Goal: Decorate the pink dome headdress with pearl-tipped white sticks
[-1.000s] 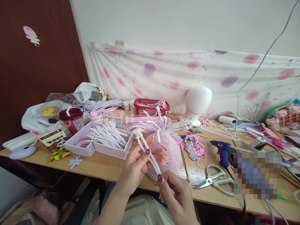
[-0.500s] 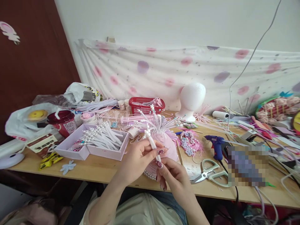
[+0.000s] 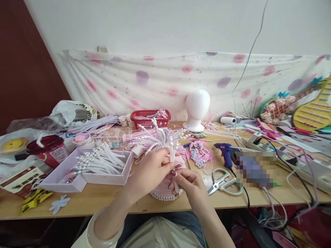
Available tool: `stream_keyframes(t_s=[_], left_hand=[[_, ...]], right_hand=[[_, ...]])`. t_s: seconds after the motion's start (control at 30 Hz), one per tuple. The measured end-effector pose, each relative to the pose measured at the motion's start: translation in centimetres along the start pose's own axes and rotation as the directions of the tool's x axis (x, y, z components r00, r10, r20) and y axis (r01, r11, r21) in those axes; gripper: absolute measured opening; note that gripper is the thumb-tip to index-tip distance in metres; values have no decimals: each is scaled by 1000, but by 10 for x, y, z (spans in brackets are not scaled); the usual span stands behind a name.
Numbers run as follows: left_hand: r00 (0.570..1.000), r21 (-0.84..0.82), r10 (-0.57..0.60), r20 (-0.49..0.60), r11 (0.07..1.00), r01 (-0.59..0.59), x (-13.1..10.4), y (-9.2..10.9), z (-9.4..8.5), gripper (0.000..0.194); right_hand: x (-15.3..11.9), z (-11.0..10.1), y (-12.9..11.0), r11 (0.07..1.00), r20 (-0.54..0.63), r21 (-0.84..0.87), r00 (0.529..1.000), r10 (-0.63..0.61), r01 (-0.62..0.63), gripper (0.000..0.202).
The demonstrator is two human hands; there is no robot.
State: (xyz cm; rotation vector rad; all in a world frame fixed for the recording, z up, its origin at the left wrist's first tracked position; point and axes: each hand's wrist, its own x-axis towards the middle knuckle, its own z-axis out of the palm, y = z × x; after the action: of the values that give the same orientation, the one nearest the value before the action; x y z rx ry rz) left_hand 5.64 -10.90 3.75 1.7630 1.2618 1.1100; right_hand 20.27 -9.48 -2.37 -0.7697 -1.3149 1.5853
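My left hand [image 3: 152, 168] and my right hand [image 3: 187, 182] meet over the front of the table, both pinching one white fuzzy stem with pearl beads [image 3: 171, 151] at its top. The stem stands nearly upright, its lower end showing below my fingers. Right behind and beneath my hands is a pink dome-shaped piece [image 3: 161, 190] edged with pearls, partly hidden by them. White and pink stems with beads [image 3: 157, 136] fan out from its top. To the left, a lilac box [image 3: 108, 179] holds many similar pearl-tipped white stems [image 3: 106, 158].
Scissors [image 3: 224, 182] and a blue glue gun [image 3: 226, 153] lie to the right, with cables beyond. A white foam head [image 3: 198, 108] and a red basket [image 3: 151, 122] stand at the back. A lidded cup [image 3: 49, 150] and snack packets [image 3: 36, 199] are at the left.
The view has swung to the right. My hands have come lower with the stem, which has turned from leaning left to nearly upright. Both hands still hold it.
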Motion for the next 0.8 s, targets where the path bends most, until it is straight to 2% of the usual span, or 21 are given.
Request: stream_keyframes(t_s=[0.23,0.47,0.67,0.73,0.8], left_hand=[[996,158,80,-39,985,-73,2,4,16,20],[985,182,111,-132,980,-86,3,4,20,12],[986,295,100,-134,954,-57,2,9,35,19],[985,331,109,-135,942,-59,5,9,38,16],[983,400,111,-145,916,-44,9,9,40,12]], right_hand=[[0,-7,-1,989,-39,118,994,98,-92,38],[-3,-17,2,998,-65,57,998,-15,19,37],[-6,-25,3,992,-26,107,998,66,-62,31],[-8,-26,5,999,-38,49,999,-4,6,36],[-11,-26,7,985,-82,-123,988,-129,118,38]])
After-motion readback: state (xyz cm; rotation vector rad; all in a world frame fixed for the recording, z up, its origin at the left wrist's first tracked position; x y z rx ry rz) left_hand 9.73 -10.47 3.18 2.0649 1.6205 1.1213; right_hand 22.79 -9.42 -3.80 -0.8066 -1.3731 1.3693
